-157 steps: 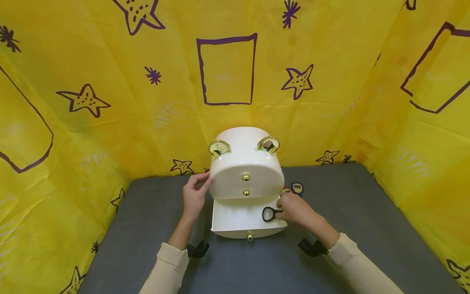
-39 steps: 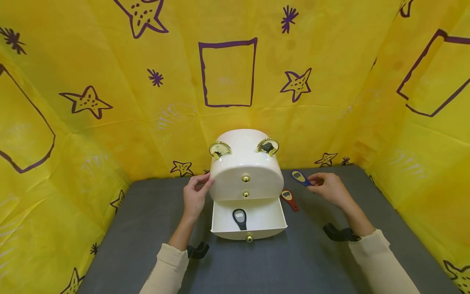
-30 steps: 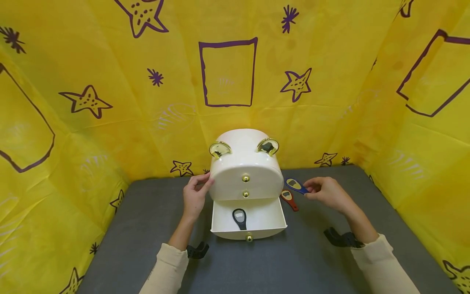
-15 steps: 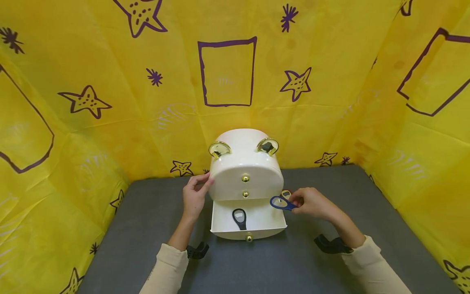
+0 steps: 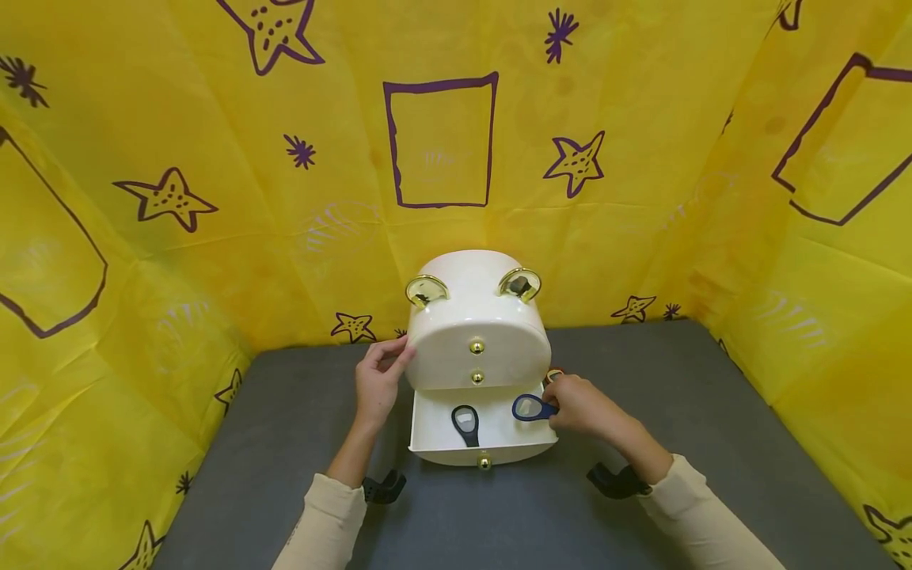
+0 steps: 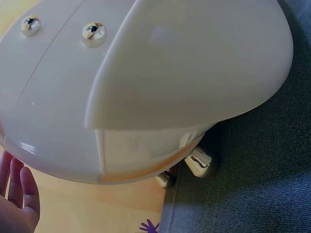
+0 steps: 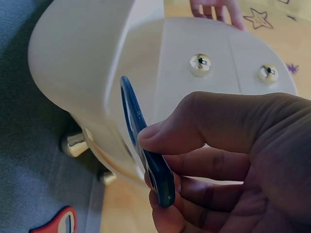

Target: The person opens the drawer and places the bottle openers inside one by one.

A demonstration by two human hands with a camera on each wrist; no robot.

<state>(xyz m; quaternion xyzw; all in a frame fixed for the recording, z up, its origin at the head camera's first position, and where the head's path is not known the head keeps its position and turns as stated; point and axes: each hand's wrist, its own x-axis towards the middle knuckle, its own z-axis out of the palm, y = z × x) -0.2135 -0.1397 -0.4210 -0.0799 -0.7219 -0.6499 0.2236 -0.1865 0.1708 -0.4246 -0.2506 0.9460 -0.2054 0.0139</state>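
A white rounded cabinet (image 5: 456,328) with gold knobs and two gold ear shapes stands on the table. Its bottom drawer (image 5: 445,454) is pulled out. Inside lies a black bottle opener (image 5: 466,423). Over the drawer's right part, my right hand (image 5: 584,408) pinches a blue bottle opener (image 7: 136,121) by its handle, thumb on one face and fingers behind. Partly hidden behind that hand, a red bottle opener (image 5: 555,373) lies on the table beside the cabinet. My left hand (image 5: 378,384) touches the cabinet's left side with extended fingers (image 6: 30,189).
The grey table (image 5: 285,443) reaches to yellow cloth walls (image 5: 321,253) behind and at both sides. Short gold feet (image 6: 199,162) raise the cabinet off the surface. Black wrist straps (image 5: 385,486) sit on both forearms.
The black bottle opener went from my right hand into the drawer. The right hand then took the blue one from the table and carried it left, over the drawer. My left hand stayed put.
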